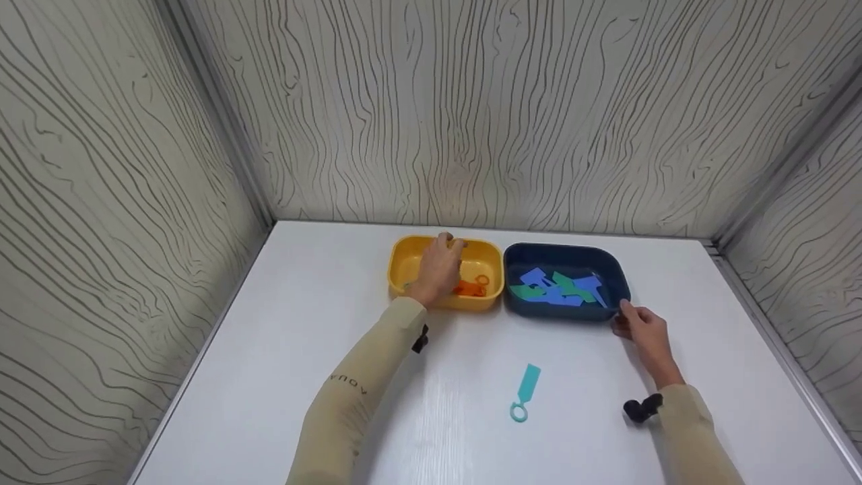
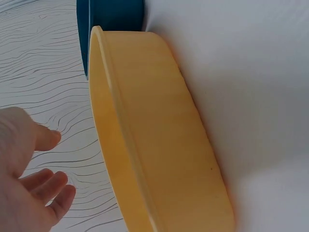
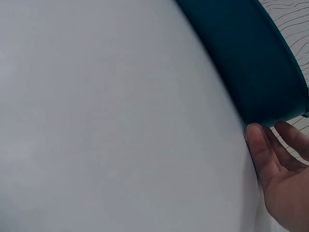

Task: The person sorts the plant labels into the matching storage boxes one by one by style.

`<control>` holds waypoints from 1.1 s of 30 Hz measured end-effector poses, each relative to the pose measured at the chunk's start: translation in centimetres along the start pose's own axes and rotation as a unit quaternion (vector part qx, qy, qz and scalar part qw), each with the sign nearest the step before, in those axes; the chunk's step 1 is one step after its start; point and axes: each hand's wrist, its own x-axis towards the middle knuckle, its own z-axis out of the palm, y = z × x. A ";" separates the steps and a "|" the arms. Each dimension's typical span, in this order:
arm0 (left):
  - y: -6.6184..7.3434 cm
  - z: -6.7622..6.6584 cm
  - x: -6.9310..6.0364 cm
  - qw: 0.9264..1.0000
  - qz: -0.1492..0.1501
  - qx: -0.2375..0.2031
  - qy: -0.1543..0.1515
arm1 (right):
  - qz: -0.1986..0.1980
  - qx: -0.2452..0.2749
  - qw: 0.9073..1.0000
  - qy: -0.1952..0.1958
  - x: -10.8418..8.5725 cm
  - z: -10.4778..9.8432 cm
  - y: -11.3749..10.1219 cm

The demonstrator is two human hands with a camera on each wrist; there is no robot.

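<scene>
My left hand (image 1: 439, 269) is over the yellow bin (image 1: 399, 259), its fingers loosely bent. Nothing shows between the thumb and fingers of that hand (image 2: 34, 179) in the left wrist view. Orange pieces (image 1: 471, 289), one with a ring, lie in this bin, partly hidden by the hand. At the near right corner of the dark blue bin (image 1: 562, 252), my right hand (image 1: 645, 331) touches the outside with its fingertips. Flat blue pieces (image 1: 562, 297) and green pieces (image 1: 569, 287) lie jumbled inside that bin.
A teal tag with a ring end (image 1: 528, 384) lies on the white table (image 1: 444, 417) in front of the bins. The two bins stand side by side near the back wall (image 1: 465, 121). Wood-patterned panels enclose the table on the left and right.
</scene>
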 end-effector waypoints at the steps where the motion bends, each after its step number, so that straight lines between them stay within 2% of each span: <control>1: -0.1 0.1 -0.1 1.000 0.003 0.003 -0.001 | 0.000 0.000 1.000 0.000 0.0 0.1 0.0; 7: -0.6 0.5 -0.9 1.000 0.001 0.003 -0.012 | -0.008 0.019 1.000 0.006 0.1 0.3 0.0; 14: -0.1 0.4 -2.0 1.000 0.003 -0.014 -0.022 | -0.004 0.016 1.000 0.007 0.1 0.2 0.1; 17: 0.2 0.6 -2.6 1.000 0.016 -0.023 -0.008 | -0.002 0.006 1.000 0.004 0.1 0.2 0.1; 22: 0.5 1.2 -3.3 0.997 0.055 -0.029 0.048 | 0.008 0.002 1.000 -0.001 0.0 0.2 -0.2; 24: 0.7 1.5 -3.6 0.995 0.065 -0.037 0.062 | 0.013 0.006 1.000 -0.003 -0.1 0.2 -0.4; 28: 1.3 1.9 -4.3 0.994 0.074 -0.054 0.062 | 0.021 0.006 1.000 -0.007 -0.4 0.1 -0.9; 33: 2.3 2.4 -5.2 0.993 0.089 -0.065 0.043 | 0.016 0.005 1.000 -0.004 -0.2 0.1 -0.6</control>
